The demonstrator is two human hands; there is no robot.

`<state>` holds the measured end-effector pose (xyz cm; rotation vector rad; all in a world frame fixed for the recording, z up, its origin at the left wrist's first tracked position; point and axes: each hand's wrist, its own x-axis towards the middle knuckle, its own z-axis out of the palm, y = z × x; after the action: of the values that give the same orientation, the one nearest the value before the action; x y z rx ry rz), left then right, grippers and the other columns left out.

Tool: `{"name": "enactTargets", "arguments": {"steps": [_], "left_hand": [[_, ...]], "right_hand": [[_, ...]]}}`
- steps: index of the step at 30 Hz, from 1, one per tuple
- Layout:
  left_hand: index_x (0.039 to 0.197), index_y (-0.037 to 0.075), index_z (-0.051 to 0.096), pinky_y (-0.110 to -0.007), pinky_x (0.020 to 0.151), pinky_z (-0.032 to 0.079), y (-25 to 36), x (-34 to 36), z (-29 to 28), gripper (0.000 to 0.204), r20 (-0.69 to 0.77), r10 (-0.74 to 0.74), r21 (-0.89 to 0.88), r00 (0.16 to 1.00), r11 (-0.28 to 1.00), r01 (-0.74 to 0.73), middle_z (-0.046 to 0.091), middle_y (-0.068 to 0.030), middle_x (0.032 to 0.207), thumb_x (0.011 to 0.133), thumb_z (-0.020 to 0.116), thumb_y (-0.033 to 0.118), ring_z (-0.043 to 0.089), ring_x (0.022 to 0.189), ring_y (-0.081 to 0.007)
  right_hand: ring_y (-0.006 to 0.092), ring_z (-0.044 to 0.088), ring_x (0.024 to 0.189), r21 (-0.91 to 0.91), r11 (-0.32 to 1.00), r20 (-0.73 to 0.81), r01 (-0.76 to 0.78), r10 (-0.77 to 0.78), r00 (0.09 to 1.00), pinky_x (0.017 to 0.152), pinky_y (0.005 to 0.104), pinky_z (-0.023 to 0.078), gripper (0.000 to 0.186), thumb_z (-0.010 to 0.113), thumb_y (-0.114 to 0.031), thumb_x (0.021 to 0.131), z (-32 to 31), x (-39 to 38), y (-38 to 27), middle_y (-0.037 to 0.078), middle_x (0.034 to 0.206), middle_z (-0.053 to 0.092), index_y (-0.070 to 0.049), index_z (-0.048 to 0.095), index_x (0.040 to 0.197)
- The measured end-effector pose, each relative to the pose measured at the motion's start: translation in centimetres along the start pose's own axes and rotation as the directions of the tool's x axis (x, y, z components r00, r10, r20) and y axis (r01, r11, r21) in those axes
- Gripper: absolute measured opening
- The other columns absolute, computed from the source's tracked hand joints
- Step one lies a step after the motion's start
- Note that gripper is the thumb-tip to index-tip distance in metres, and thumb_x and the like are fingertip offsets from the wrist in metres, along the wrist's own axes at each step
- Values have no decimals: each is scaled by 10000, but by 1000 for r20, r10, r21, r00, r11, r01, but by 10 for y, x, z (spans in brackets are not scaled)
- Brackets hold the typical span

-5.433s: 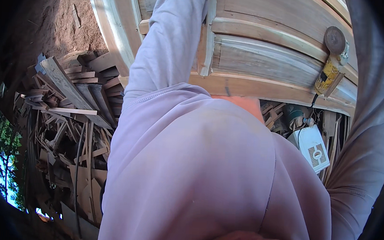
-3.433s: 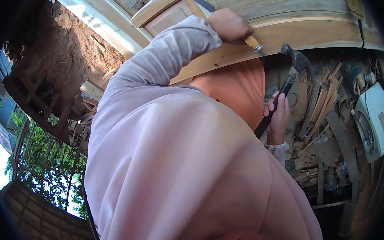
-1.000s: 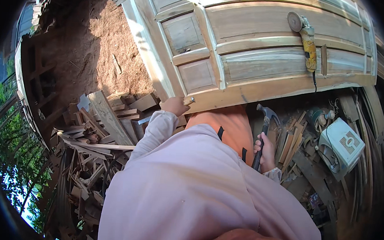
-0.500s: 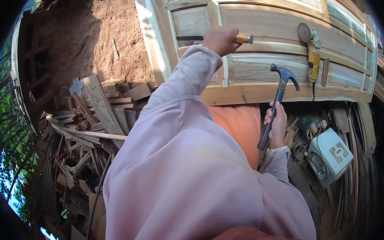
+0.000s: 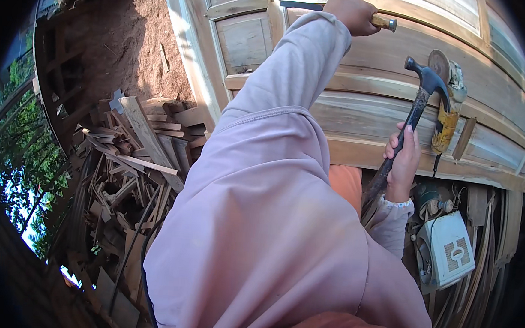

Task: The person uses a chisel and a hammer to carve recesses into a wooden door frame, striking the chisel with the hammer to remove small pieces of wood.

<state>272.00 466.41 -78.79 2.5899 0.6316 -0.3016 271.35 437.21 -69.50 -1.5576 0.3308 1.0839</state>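
My left hand (image 5: 351, 15) is closed around a chisel (image 5: 384, 22) with a yellowish handle and a metal cap. Its dark blade points left, over an upright bar of the wooden panelled door (image 5: 396, 43); whether it touches the wood I cannot tell. Lower and to the right, my right hand (image 5: 404, 163) grips a claw hammer (image 5: 421, 101) by its dark, worn handle. The hammer's head is up, beside a yellow angle grinder (image 5: 446, 130) lying on the door. The lower end of the hammer handle reaches down by my sleeve.
Scrap wood offcuts (image 5: 135, 174) are heaped at the left, below a patch of reddish sawdust-covered ground (image 5: 146, 48). A white appliance casing (image 5: 452, 251) stands at the lower right beside long wood strips. Orange cloth (image 5: 345, 184) shows between my body and the door.
My left hand has carried the chisel farther away and to the right, up along the door. The hammer has risen, closer to the grinder. The whole view has shifted somewhat.
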Motion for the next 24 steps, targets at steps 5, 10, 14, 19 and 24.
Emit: {"name": "enactTargets", "arguments": {"steps": [5, 10, 14, 19, 24], "left_hand": [[842, 196, 694, -405, 659, 511, 5, 7, 11, 328, 168, 43, 42, 985, 998, -50, 676, -58, 761, 763, 597, 499, 659, 742, -264], [807, 107, 605, -431, 629, 483, 3, -47, 9, 256, 391, 313, 66, 865, 928, -366, 617, -88, 683, 748, 654, 351, 620, 735, -283], [858, 99, 569, -403, 704, 474, -30, -81, 27, 164, 294, 499, 36, 815, 846, -531, 615, -73, 752, 748, 634, 203, 595, 800, -271], [876, 107, 543, -402, 844, 448, -43, -118, 20, 178, 62, 461, 95, 885, 880, -465, 604, -51, 943, 725, 633, 88, 581, 871, -251], [814, 82, 516, -355, 870, 453, -66, -147, -1, 232, -466, 222, -127, 857, 941, -313, 602, -82, 981, 682, 700, 33, 595, 880, -241]], "right_hand": [[48, 385, 458, 0, 1000, 25, -20, 20, 999, 422, 186, 318, 267, 408, -324, 1000, -14, 21, -9, -8, 625, 431, -71, 494, 1006], [47, 383, 458, 3, 1000, 60, -26, 25, 998, 421, 186, 315, 271, 406, -328, 1000, -19, 24, -6, -10, 623, 428, -71, 492, 1002], [45, 383, 459, -20, 1000, 67, -23, 25, 997, 415, 188, 313, 267, 417, -327, 997, -14, 22, 1, -12, 620, 428, -71, 492, 1002], [44, 384, 460, -17, 999, 64, -40, 41, 997, 414, 187, 311, 262, 428, -322, 993, 5, 10, 14, -12, 622, 431, -69, 492, 1003], [44, 385, 460, -33, 999, 82, -34, 37, 996, 415, 186, 310, 259, 433, -321, 992, 26, 0, 19, -13, 623, 432, -69, 493, 1003]]}}
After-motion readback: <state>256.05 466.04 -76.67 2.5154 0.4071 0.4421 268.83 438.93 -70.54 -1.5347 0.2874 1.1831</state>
